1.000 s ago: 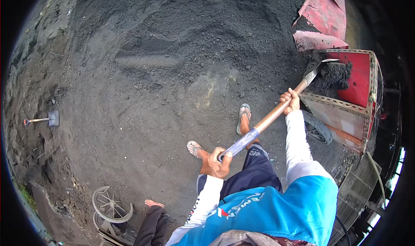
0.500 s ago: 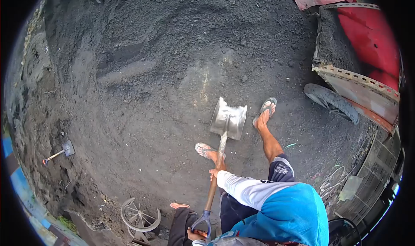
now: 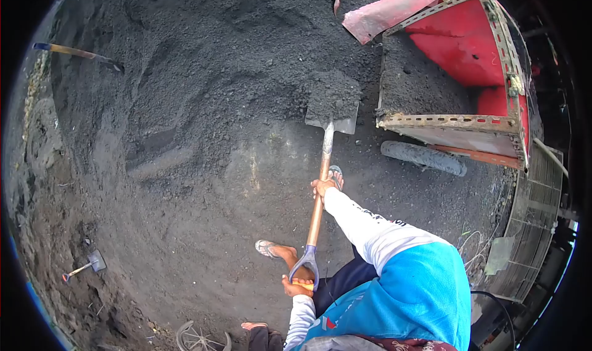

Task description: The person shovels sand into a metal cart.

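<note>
A shovel points away from me, its blade loaded with dark, gritty material at the edge of the heap. My right hand is wrapped round the middle of the wooden shaft. Lower down, my left hand is closed on the purple D-shaped handle. Right of the blade stands a red-walled metal cart, partly filled with the same dark material. One of its wheels shows beneath the near side.
Pink sheeting lies beside the cart. A second shovel is at the left, and another tool's handle sticks out at the upper left. Near the bottom are a spoked wheel and another person's foot. Slatted panels stand right.
The shovel has moved forward into the heap, and its bare blade now carries dark material. My right foot has shifted. The view has turned, bringing more of the cart into sight.
</note>
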Demonstrator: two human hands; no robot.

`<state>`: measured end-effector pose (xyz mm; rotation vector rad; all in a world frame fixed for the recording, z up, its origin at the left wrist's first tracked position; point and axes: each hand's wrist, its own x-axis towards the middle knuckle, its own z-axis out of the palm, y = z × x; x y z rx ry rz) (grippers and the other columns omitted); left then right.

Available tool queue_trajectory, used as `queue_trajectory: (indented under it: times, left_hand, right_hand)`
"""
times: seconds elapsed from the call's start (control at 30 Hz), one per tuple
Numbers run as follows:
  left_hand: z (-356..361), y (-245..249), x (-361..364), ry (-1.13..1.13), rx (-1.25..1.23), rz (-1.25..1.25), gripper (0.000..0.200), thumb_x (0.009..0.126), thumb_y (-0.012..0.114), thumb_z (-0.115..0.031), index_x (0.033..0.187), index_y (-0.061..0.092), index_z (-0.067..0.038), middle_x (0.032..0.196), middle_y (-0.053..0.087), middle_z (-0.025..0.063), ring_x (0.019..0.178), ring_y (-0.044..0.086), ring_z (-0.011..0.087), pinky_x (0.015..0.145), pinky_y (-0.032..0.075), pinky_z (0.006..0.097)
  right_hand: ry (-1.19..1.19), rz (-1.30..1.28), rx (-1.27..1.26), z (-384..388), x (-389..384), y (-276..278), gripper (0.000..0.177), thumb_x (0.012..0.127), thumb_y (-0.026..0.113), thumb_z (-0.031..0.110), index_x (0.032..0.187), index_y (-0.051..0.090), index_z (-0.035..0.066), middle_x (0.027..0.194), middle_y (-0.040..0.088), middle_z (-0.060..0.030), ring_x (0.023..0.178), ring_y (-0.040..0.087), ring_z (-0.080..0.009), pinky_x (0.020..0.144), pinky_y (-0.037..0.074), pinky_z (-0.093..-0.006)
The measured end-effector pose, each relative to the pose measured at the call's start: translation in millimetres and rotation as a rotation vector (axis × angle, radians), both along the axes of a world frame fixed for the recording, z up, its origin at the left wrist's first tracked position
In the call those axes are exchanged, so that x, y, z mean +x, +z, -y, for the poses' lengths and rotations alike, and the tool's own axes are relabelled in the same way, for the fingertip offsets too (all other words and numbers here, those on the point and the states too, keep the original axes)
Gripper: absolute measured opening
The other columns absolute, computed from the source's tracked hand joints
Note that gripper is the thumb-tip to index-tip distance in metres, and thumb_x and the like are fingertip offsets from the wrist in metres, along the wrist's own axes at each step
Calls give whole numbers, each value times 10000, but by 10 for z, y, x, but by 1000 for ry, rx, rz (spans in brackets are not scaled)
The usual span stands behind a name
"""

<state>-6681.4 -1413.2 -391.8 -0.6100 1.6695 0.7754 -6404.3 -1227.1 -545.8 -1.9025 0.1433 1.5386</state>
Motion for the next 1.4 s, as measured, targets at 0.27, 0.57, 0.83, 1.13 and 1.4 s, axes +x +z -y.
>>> queue_trajectory:
  times: [0.27,0.57,0.83,1.13,1.4]
  left_hand:
    - [-1307,1086,204,-494,965,-148,370,877,588,-381,677,476,-90,521,479,45,411,480,214,415,425,339]
    - [-977,1924,-1377,-569,998,-342,370,855,693,-358,768,553,-27,642,585,55,513,554,181,500,460,315]
    - [1903,961,-2903,500,-205,-172,578,797,509,-692,595,306,-191,450,262,-21,404,309,194,438,296,372]
    - [2164,507,-2979,863,-684,-637,535,763,549,-687,650,380,-193,462,292,-54,374,286,152,411,295,394]
    - [-1387,-14,-3221,343,-4,-691,338,903,534,-291,667,434,-71,485,375,46,323,364,170,286,322,344]
  right_hand:
    - [-510,-286,579,-949,1046,1574,187,830,676,154,847,503,86,649,509,-30,554,539,-176,514,506,-377]
    - [-306,-402,694,-1446,-768,2310,226,846,706,221,806,515,107,654,517,-32,565,549,-188,543,521,-374]
    - [410,-316,-115,615,-4291,786,210,778,751,88,826,567,-2,631,569,-93,532,599,-236,479,550,-406]
    - [767,-410,-419,601,-5438,102,383,796,745,326,903,565,5,718,599,-101,538,592,-261,558,524,-413]
    - [197,-391,-160,-2092,-4713,-473,314,785,754,203,927,520,50,687,480,-64,551,547,-232,487,511,-426]
